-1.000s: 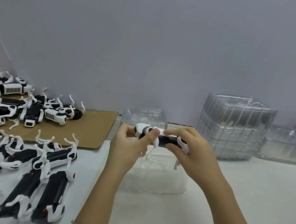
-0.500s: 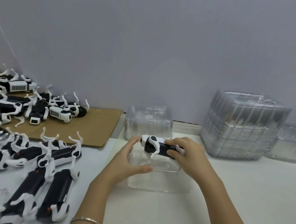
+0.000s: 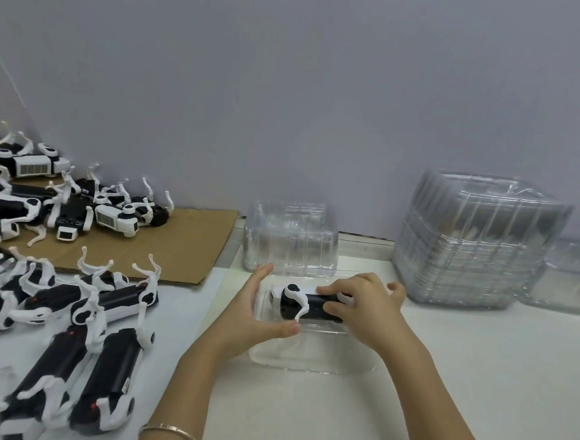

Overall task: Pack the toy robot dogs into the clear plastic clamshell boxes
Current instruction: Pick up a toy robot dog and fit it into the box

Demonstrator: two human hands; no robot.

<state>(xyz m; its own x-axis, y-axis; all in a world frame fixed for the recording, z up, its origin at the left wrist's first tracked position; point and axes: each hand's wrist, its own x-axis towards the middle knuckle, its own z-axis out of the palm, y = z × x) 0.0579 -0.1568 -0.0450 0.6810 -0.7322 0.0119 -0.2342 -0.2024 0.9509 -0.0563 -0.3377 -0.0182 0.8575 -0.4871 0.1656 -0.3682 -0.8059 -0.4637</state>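
One toy robot dog [image 3: 301,306] has been lowered since half a second ago, from above the rim into the open clear clamshell box [image 3: 310,357] at the table's centre; seating appears nearly done, with the lid still to be closed. The dog's rear is grasped from above by the right hand [image 3: 365,306], fingers curled over it. The box's 9 o'clock wall is steadied by the left hand [image 3: 258,313], thumb and fingers spread. Unpacked dogs [image 3: 69,307] are heaped at 9 o'clock; a stack of empty boxes [image 3: 479,240] is seen at 2 o'clock.
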